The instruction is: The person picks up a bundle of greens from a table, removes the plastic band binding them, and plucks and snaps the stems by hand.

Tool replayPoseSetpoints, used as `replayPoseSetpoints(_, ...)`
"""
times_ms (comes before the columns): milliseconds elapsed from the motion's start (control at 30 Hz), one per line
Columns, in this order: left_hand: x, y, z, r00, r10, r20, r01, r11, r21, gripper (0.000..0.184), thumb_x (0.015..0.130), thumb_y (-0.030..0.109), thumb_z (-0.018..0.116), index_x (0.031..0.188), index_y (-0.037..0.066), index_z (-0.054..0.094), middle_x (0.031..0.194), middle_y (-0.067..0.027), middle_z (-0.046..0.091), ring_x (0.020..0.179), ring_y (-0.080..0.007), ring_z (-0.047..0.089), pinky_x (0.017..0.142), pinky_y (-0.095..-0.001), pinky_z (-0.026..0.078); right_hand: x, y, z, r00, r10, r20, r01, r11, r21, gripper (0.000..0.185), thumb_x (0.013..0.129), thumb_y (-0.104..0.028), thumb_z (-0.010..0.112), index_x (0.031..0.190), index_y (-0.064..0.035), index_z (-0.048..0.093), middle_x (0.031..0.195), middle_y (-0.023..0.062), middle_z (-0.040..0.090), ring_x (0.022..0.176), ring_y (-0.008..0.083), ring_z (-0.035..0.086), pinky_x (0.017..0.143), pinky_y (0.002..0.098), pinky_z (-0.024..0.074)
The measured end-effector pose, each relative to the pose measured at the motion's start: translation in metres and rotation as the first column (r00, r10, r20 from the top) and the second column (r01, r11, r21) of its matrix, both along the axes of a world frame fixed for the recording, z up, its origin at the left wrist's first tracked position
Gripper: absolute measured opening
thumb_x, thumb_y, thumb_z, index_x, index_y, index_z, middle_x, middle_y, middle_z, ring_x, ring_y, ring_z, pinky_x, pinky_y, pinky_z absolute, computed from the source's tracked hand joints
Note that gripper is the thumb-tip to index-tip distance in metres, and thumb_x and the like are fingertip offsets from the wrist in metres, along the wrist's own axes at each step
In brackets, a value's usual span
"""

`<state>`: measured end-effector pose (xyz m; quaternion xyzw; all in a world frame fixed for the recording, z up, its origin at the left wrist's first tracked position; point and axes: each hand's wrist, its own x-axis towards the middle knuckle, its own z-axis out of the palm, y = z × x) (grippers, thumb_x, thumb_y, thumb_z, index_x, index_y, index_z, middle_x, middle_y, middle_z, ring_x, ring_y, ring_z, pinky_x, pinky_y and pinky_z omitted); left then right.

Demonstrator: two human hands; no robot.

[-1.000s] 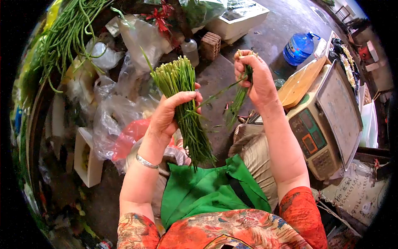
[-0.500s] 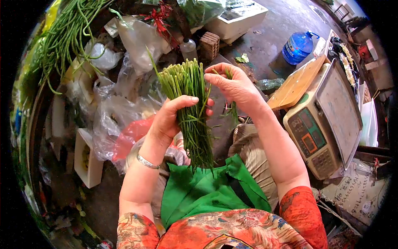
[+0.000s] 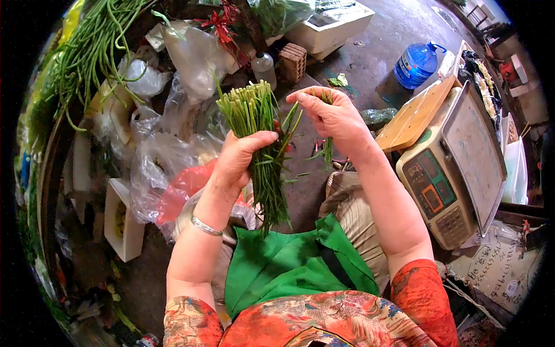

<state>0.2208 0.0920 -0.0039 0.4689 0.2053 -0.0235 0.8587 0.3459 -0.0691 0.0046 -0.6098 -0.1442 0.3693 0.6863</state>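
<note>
A bunch of thin green vegetable stems is wrapped in my left hand, its pale cut ends up and its dark finer ends hanging over my lap. A few stems splay out from the bunch's right side. At the top of one of these, my right hand has thumb and index finger pinched together. Several loose stems hang from my right palm, held by the curled fingers. A green apron covers my lap below.
A digital scale with a wooden board against it stands at right. Plastic bags and a white foam box lie at left. Long green beans hang upper left. Beyond are a blue water jug and a brick.
My right hand has moved slightly right and away from the bunch. A few stems now lean outward with it. The bunch in my left hand has shifted a little left.
</note>
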Motion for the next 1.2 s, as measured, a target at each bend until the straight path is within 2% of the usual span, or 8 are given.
replayPoseSetpoints(200,0.0,0.002,-0.004,0.997,0.078,0.008,-0.078,0.996,0.044,0.03,0.077,-0.002,0.067,0.106,-0.001,0.06,0.091,-0.0082,0.066,0.075,-0.0189,0.066,0.069,-0.0326,0.057,0.001,0.004,-0.007,0.989,-0.054,0.138,0.049,0.998,0.041,0.021,0.093,-0.025,0.059,0.096,-0.0063,0.068,0.065,-0.008,0.049,0.053,0.0,0.038,0.047,0.0165,0.0276)
replayPoseSetpoints(367,0.0,0.005,-0.015,0.993,0.118,0.021,-0.119,0.985,0.122,0.031,0.075,-0.003,0.07,0.104,0.001,0.06,0.089,-0.0058,0.065,0.076,-0.017,0.065,0.068,-0.0299,0.055,0.001,0.0,-0.008,0.92,-0.056,0.387,0.111,0.987,-0.12,0.02,0.091,-0.02,0.061,0.084,-0.0011,0.064,0.069,-0.0013,0.059,0.061,0.0081,0.05,0.057,0.0231,0.0416)
replayPoseSetpoints(633,-0.001,-0.002,-0.001,0.992,0.13,0.003,-0.129,0.987,0.098,0.032,0.073,-0.006,0.068,0.104,0.003,0.06,0.091,-0.0023,0.062,0.08,-0.0141,0.06,0.072,-0.0282,0.05,-0.001,-0.003,0.002,0.932,-0.096,0.35,0.091,0.995,0.03,0.021,0.09,-0.021,0.063,0.1,-0.0031,0.064,0.077,-0.0043,0.057,0.065,0.0064,0.049,0.06,0.0233,0.041)
replayPoseSetpoints(733,0.0,-0.002,-0.007,0.998,0.049,0.031,-0.052,0.994,0.1,0.031,0.075,-0.003,0.067,0.105,0.001,0.059,0.092,-0.0063,0.065,0.081,-0.0177,0.063,0.072,-0.0302,0.052,-0.005,0.0,0.003,0.991,0.125,-0.054,-0.124,0.992,0.021,0.024,0.091,-0.033,0.06,0.091,-0.0094,0.066,0.073,-0.0046,0.056,0.063,0.004,0.045,0.055,0.0222,0.0353)
replayPoseSetpoints(900,-0.003,0.003,0.0,1.0,-0.03,-0.005,0.031,0.999,0.038,0.033,0.078,0.003,0.064,0.111,-0.002,0.056,0.099,-0.0169,0.066,0.086,-0.0288,0.067,0.075,-0.0354,0.056,0.013,-0.002,-0.007,0.979,-0.192,0.065,0.177,0.966,0.191,0.033,0.096,-0.037,0.05,0.084,-0.0078,0.06,0.074,0.0016,0.059,0.066,0.0085,0.054,0.056,0.0237,0.0393)
replayPoseSetpoints(1033,-0.004,0.002,0.007,0.995,-0.098,0.0,0.098,0.995,0.011,0.04,0.077,0.007,0.064,0.115,-0.002,0.053,0.099,-0.0187,0.066,0.086,-0.0318,0.067,0.076,-0.0375,0.055,0.01,-0.008,-0.003,0.993,-0.098,-0.063,0.106,0.983,0.151,0.023,0.092,-0.03,0.061,0.091,-0.0072,0.059,0.074,0.0012,0.057,0.059,0.0095,0.052,0.052,0.0245,0.0409)
replayPoseSetpoints(1100,-0.004,-0.001,0.005,0.992,-0.128,0.017,0.128,0.992,0.002,0.04,0.077,0.008,0.064,0.115,-0.002,0.053,0.099,-0.0186,0.066,0.086,-0.0313,0.067,0.077,-0.0375,0.055,0.001,-0.001,0.001,0.986,-0.096,0.139,0.086,0.994,0.074,0.019,0.089,-0.022,0.065,0.094,-0.0043,0.062,0.08,-0.0011,0.06,0.07,0.0066,0.052,0.063,0.0232,0.0434)
replayPoseSetpoints(1200,-0.003,-0.005,0.005,0.985,-0.172,0.03,0.171,0.985,0.013,0.041,0.076,0.008,0.063,0.115,-0.001,0.053,0.1,-0.0184,0.065,0.086,-0.0302,0.066,0.077,-0.0373,0.055,-0.008,0.005,0.005,0.991,-0.067,0.118,0.054,0.992,0.115,0.015,0.087,-0.015,0.065,0.092,-0.0011,0.063,0.083,-0.0001,0.063,0.079,0.0076,0.054,0.073,0.024,0.045)
